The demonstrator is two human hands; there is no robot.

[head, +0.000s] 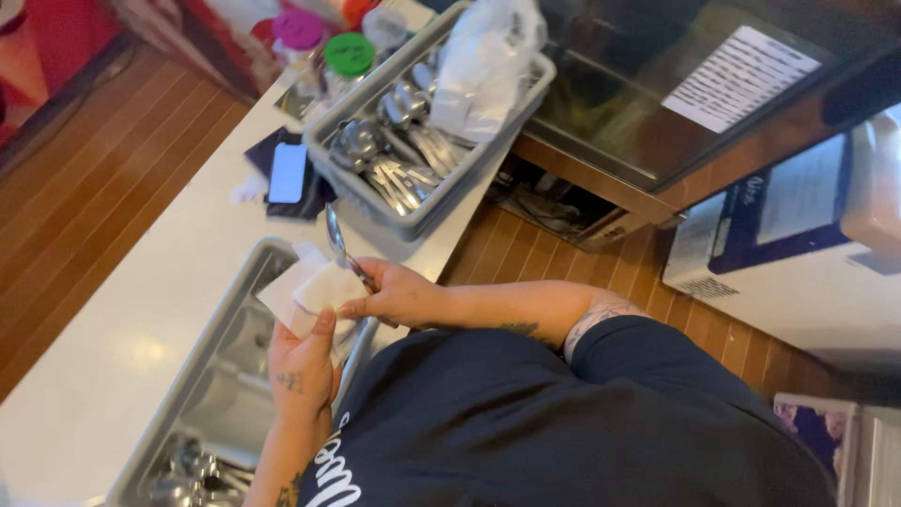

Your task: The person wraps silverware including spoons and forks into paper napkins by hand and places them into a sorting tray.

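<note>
My left hand (302,368) holds a white napkin (310,289) above the near metal tray. My right hand (394,293) grips the handle of a metal spoon (340,244) and presses it against the napkin; the spoon's bowl points up toward the grey bin. The metal tray (192,361) below holds several pieces of cutlery (192,469) at its near end. A grey plastic bin (422,211) at the far side of the counter is full of spoons (394,155).
A white plastic bag (483,56) lies in the bin. A phone with a lit screen (287,173) lies on the white counter (122,338). Jars with pink (298,28) and green (349,53) lids stand behind. White box (798,244) at right on the wooden floor.
</note>
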